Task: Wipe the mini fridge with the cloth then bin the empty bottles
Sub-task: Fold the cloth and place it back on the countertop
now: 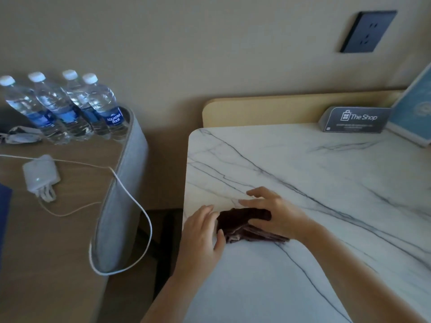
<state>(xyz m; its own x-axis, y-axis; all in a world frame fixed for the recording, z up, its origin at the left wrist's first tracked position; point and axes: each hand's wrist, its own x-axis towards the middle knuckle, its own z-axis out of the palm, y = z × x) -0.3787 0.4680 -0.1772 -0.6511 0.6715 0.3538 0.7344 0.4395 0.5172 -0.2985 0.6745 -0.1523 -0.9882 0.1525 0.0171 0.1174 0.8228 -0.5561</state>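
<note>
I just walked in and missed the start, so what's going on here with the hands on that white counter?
A person has both hands on a folded dark cloth lying near the left edge of the white marble-look top. The left hand touches the cloth's left side with straight fingers. The right hand rests over it, fingers spread. Four capped water bottles stand untouched on the wooden desk at left.

Left hand (203, 231) flat, fingers straight; right hand (277, 214) palm down, fingers spread, thumb extended.
</note>
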